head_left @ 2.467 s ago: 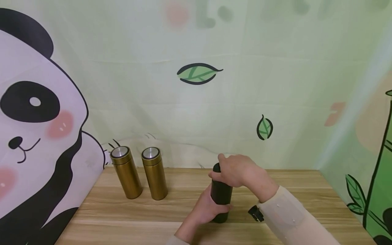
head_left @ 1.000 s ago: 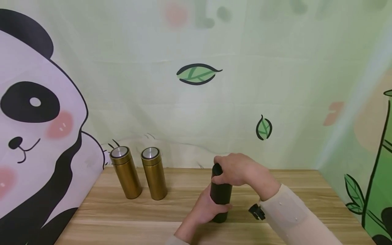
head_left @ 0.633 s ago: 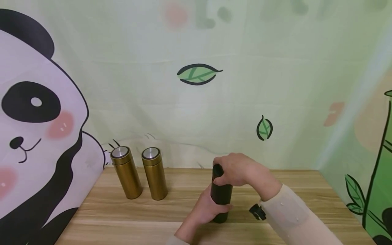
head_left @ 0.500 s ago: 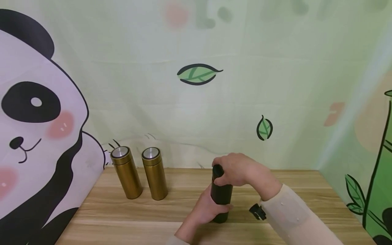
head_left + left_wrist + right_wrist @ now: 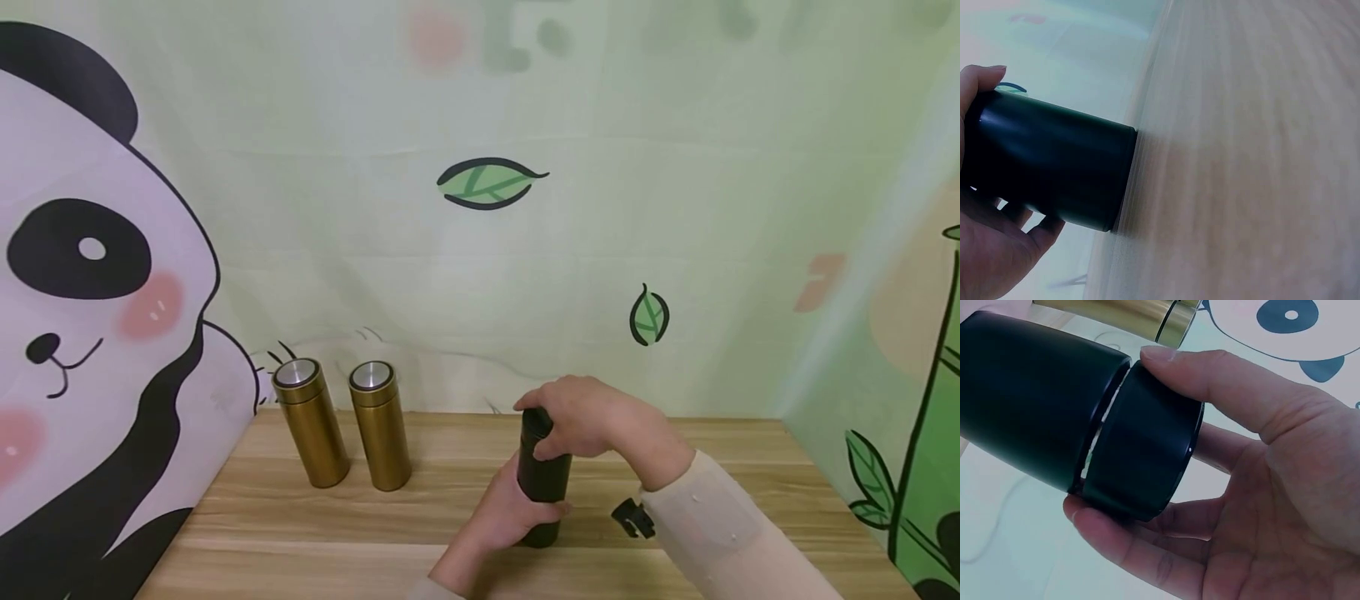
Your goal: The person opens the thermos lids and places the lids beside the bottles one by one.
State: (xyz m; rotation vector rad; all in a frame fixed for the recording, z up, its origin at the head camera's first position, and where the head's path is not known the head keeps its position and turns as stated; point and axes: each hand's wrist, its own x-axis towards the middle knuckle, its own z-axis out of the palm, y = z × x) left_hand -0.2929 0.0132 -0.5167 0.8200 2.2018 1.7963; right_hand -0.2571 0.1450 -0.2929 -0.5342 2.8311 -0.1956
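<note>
A black thermos flask (image 5: pixel 543 479) stands upright on the wooden table (image 5: pixel 450 521), its base against the tabletop in the left wrist view. My left hand (image 5: pixel 498 510) grips the lower part of its body (image 5: pixel 1054 159), thumb across the front. Up at the top, my right hand (image 5: pixel 588 417) holds the black lid (image 5: pixel 1144 444) between thumb and fingers. In the right wrist view a narrow light gap runs between the lid and the flask body (image 5: pixel 1035 403). The palm stands off the lid's flat top there.
Two gold thermos flasks with silver-topped lids, a left one (image 5: pixel 311 429) and a right one (image 5: pixel 380 433), stand upright to the left. Behind the table hangs a pale green cloth backdrop (image 5: pixel 360 225) with a panda and leaves. A black clip (image 5: pixel 633 518) sits at the right sleeve.
My right hand has turned around the lid: its fingertips shift left and down, its thumb to the right and down. My left hand and the flask body stay in place.
</note>
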